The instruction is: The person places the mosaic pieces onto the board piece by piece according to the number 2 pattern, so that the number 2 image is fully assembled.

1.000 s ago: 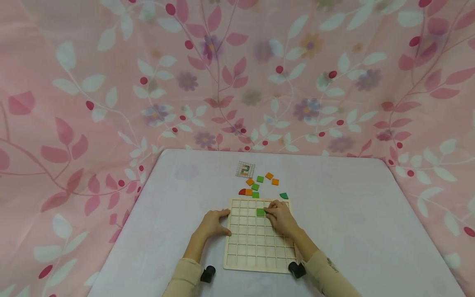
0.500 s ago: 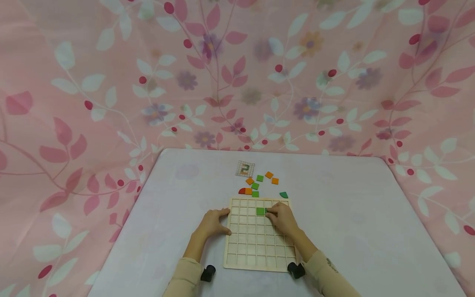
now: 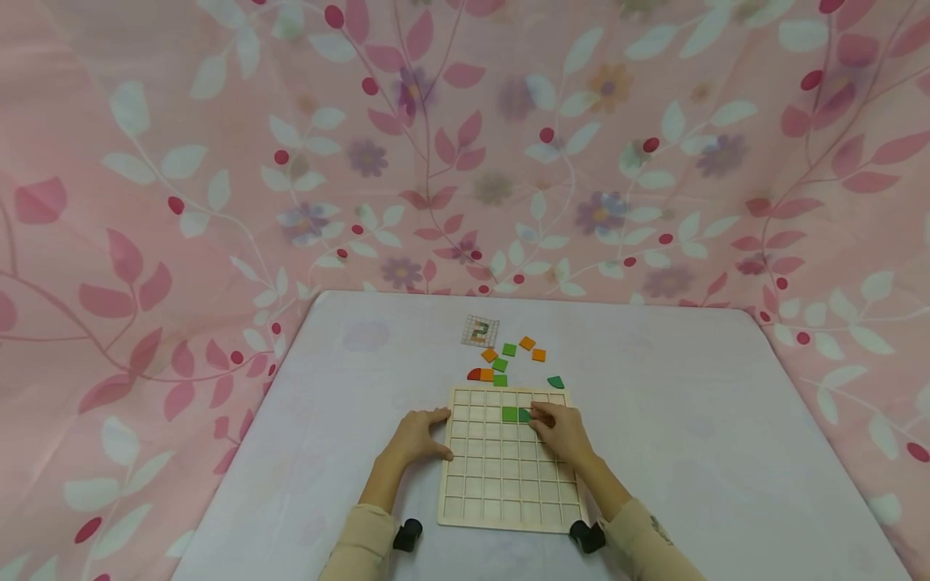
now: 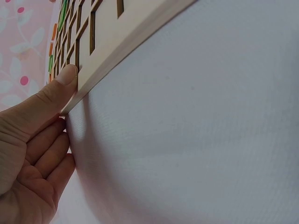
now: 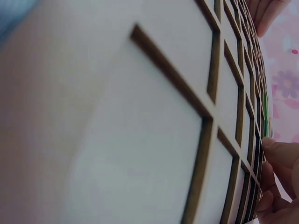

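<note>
A light wooden grid board (image 3: 472, 508) lies on the white table. In one of its upper cells sits a light green square tile (image 3: 509, 414), with a dark green tile (image 3: 524, 415) in the cell to its right. My right hand (image 3: 565, 436) is over the board's upper right, its fingertips right at the dark green tile's right edge, thumb and index finger slightly apart. At the board's left edge my left hand (image 3: 414, 440) spreads thumb and fingers along the side. The left wrist view shows that thumb (image 4: 67, 74) resting on the wooden rim.
Beyond the board lie loose green tiles (image 3: 509, 349), orange tiles (image 3: 538, 355), a red rounded tile (image 3: 474, 374) and a dark green rounded tile (image 3: 555, 382). A small pattern card (image 3: 480, 331) stands farther back. A floral pink curtain (image 3: 465, 161) hangs behind the table.
The dark green tile, earlier mostly hidden under my right fingers, now shows in the cell beside the light green one. My right hand has drawn slightly rightward; my left stays put.
</note>
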The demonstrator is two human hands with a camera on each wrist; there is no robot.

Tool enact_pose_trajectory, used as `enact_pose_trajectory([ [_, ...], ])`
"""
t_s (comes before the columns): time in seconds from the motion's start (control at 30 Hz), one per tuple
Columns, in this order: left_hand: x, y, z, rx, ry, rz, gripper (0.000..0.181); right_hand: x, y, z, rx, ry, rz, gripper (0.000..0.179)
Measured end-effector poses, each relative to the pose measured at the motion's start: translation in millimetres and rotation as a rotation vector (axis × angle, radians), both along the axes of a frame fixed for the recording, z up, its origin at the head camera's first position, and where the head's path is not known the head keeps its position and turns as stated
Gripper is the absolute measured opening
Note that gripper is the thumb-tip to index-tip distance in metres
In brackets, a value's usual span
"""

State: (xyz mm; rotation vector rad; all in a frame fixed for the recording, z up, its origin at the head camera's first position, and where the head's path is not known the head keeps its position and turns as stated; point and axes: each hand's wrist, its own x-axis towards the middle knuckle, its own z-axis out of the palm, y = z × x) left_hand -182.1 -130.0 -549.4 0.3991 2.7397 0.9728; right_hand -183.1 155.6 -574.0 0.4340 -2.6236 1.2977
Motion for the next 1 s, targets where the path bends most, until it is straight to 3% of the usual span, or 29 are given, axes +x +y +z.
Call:
enact_pose_trajectory([
  [0.23,-1.0,-0.2,-1.3,0.005,0.002,-0.001,0.076,2.5,1,5.4,-0.005,-0.047,-0.001,0.03],
  [0.47,-0.2,-0.4,-1.2,0.013,0.0,-0.008,0.076,3.2,2,1.7,0.092,0.121,-0.04,0.02],
  [0.77,1.2,-0.6,0.2,0.012,0.007,-0.004,0.076,2.2,9,-1.9,0.281,0.276,-0.067,0.013],
  [1.0,0.5,-1.0,-0.3,0.016,-0.001,-0.003,0.077,5.5,12,-2.5,0.338,0.298,-0.125,0.009],
])
